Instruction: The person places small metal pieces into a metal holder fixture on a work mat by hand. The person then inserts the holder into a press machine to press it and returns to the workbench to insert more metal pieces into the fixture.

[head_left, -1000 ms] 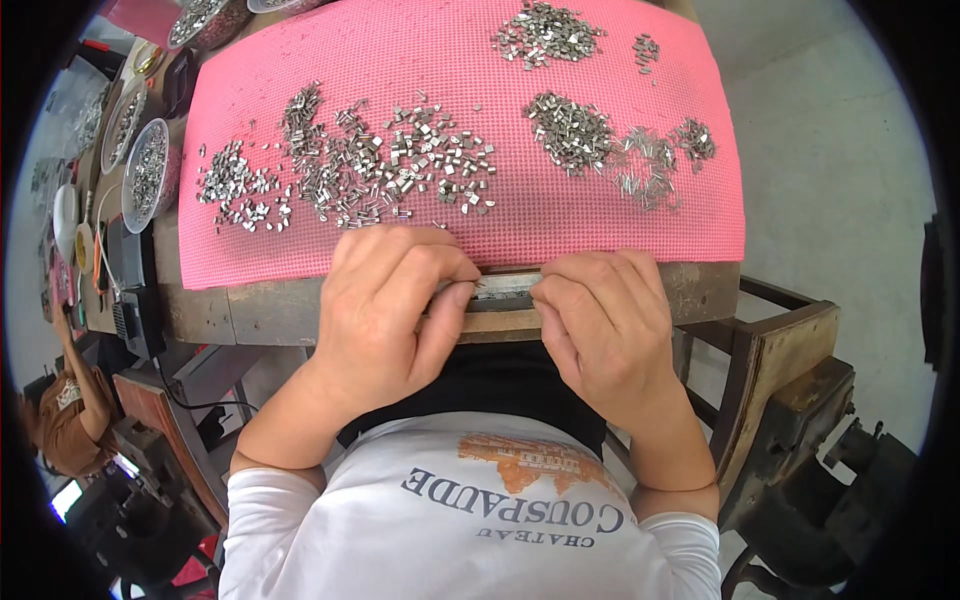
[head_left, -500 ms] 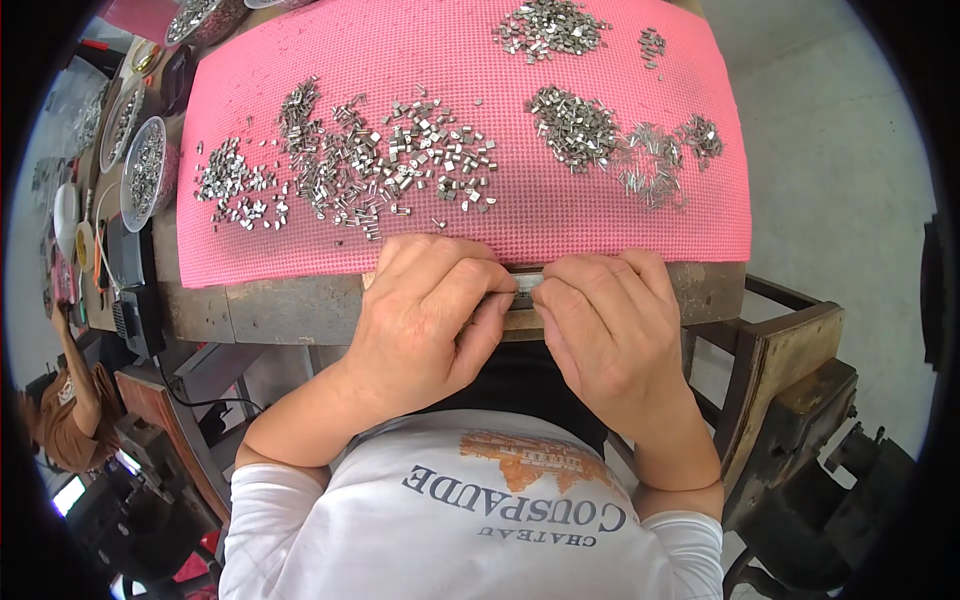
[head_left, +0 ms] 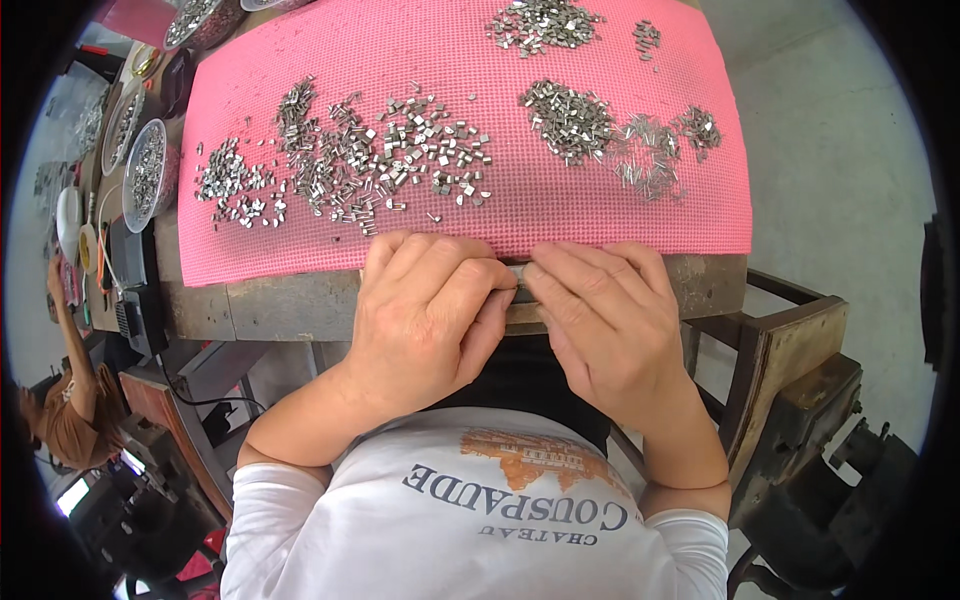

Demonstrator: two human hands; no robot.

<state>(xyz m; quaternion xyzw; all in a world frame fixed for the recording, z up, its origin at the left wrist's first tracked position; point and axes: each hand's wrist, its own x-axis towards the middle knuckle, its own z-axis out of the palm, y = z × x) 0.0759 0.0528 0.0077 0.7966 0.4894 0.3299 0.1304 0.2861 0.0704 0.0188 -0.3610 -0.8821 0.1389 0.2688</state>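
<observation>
- Mat (head_left: 505, 190) is covering table (head_left: 290, 312).
- Before the mat, left hand (head_left: 430, 310) is pinching, contents hidden; right hand (head_left: 605, 315) is hiding its grip.
- Even pressure is probably helping.

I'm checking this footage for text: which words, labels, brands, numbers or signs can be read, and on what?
White shirt: dark lettering, upside down, below an orange building print in this view; legible, but wording withheld.
Lit screen, lower left: too small to read.
No other readable text.
</observation>
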